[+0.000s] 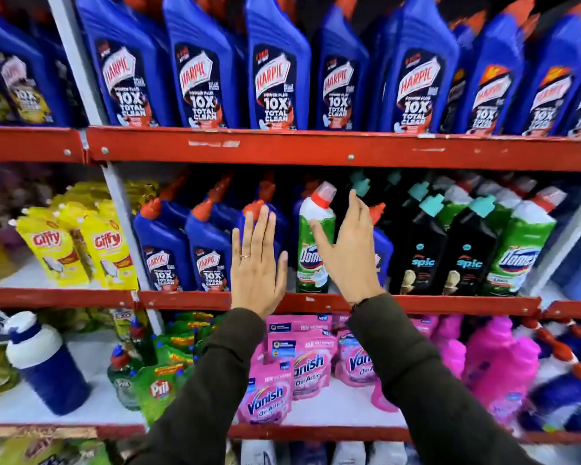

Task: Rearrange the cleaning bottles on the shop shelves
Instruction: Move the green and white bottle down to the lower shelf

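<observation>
Both hands are raised at the centre of the frame before the red metal middle shelf edge (316, 302). The left hand (257, 263) is flat, fingers spread wide, covering a blue plastic Harpic bottle with a red cap (260, 213), holding nothing. The right hand (346, 250) is open, its grip wide, thumb beside the green and white Domestos bottle (316, 229), which stands upright between the blue bottle and black Spic bottles (420, 250), packed closely with little free room
</observation>
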`<state>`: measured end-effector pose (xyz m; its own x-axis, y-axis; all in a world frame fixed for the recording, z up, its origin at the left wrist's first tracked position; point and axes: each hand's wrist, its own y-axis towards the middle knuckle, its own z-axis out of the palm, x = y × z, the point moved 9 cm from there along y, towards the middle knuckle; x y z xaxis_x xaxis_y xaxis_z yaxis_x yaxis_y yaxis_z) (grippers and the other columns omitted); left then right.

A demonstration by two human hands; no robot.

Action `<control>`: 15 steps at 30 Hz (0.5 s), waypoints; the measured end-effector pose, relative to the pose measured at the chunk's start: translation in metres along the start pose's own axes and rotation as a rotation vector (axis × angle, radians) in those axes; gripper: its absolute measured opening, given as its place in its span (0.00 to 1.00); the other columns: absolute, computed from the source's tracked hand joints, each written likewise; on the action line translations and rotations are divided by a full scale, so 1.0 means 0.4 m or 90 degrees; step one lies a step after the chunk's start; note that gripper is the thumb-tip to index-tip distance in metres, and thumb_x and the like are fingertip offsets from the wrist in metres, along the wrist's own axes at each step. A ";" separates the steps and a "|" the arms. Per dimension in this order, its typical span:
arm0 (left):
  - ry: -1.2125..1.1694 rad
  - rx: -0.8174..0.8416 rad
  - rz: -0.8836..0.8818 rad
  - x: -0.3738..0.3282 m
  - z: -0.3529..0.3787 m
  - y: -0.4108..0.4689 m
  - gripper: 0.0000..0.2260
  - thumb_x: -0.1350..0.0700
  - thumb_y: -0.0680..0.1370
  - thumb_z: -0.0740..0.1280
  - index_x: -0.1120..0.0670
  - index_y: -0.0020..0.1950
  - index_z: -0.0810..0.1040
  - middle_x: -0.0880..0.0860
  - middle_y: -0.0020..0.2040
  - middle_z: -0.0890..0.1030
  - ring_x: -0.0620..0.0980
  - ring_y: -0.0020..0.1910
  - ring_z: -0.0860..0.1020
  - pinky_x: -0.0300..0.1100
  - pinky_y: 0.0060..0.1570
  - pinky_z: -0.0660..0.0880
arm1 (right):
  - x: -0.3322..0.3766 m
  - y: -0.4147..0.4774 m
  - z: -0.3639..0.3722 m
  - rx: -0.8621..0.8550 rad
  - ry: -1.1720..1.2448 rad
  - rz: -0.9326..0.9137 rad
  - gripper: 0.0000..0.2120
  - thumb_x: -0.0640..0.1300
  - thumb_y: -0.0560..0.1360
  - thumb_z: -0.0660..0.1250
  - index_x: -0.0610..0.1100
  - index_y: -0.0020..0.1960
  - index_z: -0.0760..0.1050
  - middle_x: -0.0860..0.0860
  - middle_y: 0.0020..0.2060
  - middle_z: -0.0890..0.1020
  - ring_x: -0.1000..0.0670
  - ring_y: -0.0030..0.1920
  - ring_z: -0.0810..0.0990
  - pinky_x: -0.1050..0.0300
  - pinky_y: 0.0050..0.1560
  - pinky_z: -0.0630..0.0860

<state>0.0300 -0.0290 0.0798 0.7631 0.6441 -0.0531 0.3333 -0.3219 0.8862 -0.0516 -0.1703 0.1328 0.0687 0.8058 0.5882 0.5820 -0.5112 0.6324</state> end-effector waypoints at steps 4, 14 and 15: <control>0.007 0.028 -0.021 0.053 0.096 -0.049 0.29 0.51 0.83 0.56 0.61 0.82 0.56 0.55 0.84 0.49 0.54 0.84 0.44 0.53 0.82 0.42 | -0.003 0.069 0.045 -0.012 -0.020 0.061 0.39 0.56 0.78 0.73 0.33 0.77 0.64 0.36 0.71 0.73 0.35 0.73 0.72 0.45 0.73 0.68; 0.033 -0.039 0.018 0.094 0.210 -0.075 0.31 0.49 0.83 0.56 0.61 0.82 0.53 0.55 0.84 0.41 0.51 0.83 0.38 0.51 0.82 0.40 | -0.013 0.088 0.019 -0.073 -0.014 0.069 0.29 0.62 0.74 0.75 0.40 0.61 0.75 0.43 0.53 0.86 0.39 0.56 0.84 0.44 0.53 0.79; 0.034 -0.045 0.028 0.092 0.212 -0.078 0.33 0.49 0.83 0.56 0.60 0.83 0.49 0.54 0.84 0.38 0.52 0.83 0.38 0.51 0.82 0.40 | -0.004 0.085 -0.004 -0.097 -0.011 0.062 0.29 0.63 0.73 0.75 0.41 0.62 0.76 0.44 0.53 0.87 0.40 0.55 0.85 0.45 0.53 0.79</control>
<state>0.0946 -0.0541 0.0112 0.7442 0.6678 0.0092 0.2595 -0.3019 0.9174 -0.0333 -0.1893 0.1541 0.1335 0.7550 0.6420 0.4420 -0.6252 0.6433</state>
